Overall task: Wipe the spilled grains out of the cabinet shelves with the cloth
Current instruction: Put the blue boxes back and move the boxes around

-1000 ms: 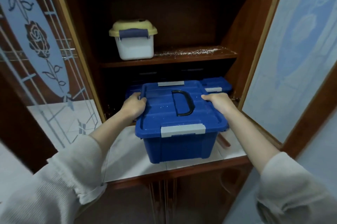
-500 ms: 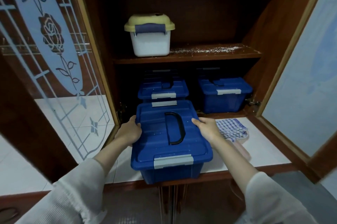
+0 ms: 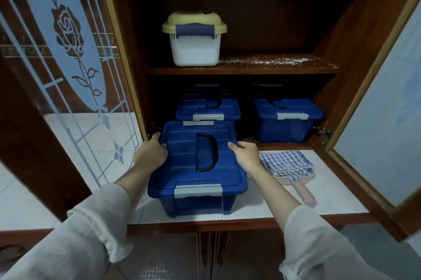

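Observation:
White spilled grains (image 3: 262,61) lie scattered along the upper wooden shelf (image 3: 241,70). A blue-and-white checked cloth (image 3: 284,162) sits crumpled on the tiled counter (image 3: 330,195), on top of a pink dustpan (image 3: 303,191). A blue lidded box (image 3: 196,165) with a black handle stands on the counter's front. My left hand (image 3: 151,154) grips its left lid edge and my right hand (image 3: 247,154) grips its right lid edge. A few grains speckle the lid.
A white tub with a yellow lid (image 3: 193,42) stands on the upper shelf's left. Two more blue boxes (image 3: 208,108) (image 3: 287,120) sit on the lower shelf. Glass cabinet doors (image 3: 68,74) (image 3: 387,108) stand open on both sides.
The view has tilted down and pulled back. The blue box has come out of the lower shelf and down onto the tiled counter, both hands still on its sides. The cloth came into view.

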Available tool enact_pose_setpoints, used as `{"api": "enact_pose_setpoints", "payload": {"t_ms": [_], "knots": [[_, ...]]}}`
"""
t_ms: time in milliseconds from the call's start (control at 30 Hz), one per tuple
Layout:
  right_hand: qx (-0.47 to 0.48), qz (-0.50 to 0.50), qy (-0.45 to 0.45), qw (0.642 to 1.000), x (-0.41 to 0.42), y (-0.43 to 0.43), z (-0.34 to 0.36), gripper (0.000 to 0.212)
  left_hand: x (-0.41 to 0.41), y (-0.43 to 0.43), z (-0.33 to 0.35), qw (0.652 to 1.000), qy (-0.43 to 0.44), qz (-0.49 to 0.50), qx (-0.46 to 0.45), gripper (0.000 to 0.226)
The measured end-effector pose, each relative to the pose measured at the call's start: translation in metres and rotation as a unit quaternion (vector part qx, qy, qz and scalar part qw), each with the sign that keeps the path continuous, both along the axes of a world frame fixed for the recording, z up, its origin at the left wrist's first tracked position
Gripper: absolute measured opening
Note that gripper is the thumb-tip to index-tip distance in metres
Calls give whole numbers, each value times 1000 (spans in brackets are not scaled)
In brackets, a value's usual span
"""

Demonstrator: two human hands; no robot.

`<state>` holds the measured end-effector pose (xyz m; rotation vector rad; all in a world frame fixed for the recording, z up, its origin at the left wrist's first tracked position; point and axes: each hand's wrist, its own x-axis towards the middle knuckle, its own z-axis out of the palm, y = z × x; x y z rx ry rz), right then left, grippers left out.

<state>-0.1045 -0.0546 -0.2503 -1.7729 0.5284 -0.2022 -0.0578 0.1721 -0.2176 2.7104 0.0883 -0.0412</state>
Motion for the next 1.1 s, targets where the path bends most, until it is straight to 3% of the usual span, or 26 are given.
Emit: {"api": "enact_pose_setpoints", "payload": {"t_ms": [233, 500, 667, 800, 1100], "knots": [[-139, -49, 16, 989, -3, -3, 26, 48, 1, 2, 15, 997, -68, 20, 17, 48], [-158, -41, -132, 978, 42, -8, 138, 44, 34, -18, 100, 949, -212, 0, -234, 40], [-139, -23, -209, 968, 79, -5, 197, 43, 54, -31, 148, 907, -215, 11, -362, 46], [-117, -9, -211, 970, 107, -7, 215, 47, 71, -37, 160, 880, -201, -13, -430, 49], [-87, 34, -175, 980, 152, -13, 226, 60, 115, -43, 191, 865, -149, -18, -479, 63]]}}
